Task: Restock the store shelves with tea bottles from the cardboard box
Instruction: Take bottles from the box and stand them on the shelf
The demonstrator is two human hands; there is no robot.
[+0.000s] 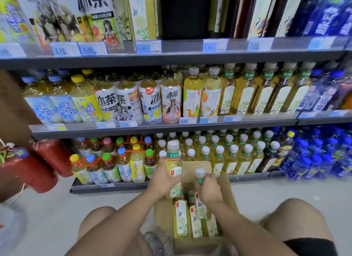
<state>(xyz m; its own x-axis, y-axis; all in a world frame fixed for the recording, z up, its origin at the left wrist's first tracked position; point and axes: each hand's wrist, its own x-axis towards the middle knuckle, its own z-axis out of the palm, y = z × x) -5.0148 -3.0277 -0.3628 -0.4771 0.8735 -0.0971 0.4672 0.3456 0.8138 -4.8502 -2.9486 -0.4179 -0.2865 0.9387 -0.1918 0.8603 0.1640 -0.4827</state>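
**Both hands on tea bottles above the open box**

At lower centre of the frame, the left hand [163, 176] is wrapped around the label of a tall tea bottle [173, 160]; its grip is closed on the bottle's body, thumb across the front. That bottle stands upright, its white cap level with the caps on the bottom shelf [106, 187], and its base hangs above the cardboard box [227, 187].

Just to the right, the right hand [208, 189] grasps a second tea bottle [200, 176] by the neck and shoulder, fingers curled tightly round it below the clear cap. This bottle sits lower, its bottom half still inside the box among the packed bottles [181, 217], which stand in rows toward the bottom of the frame.

The box rests on the floor between the person's knees, flaps open, directly in front of the bottom shelf. The two held bottles are near each other but not touching.
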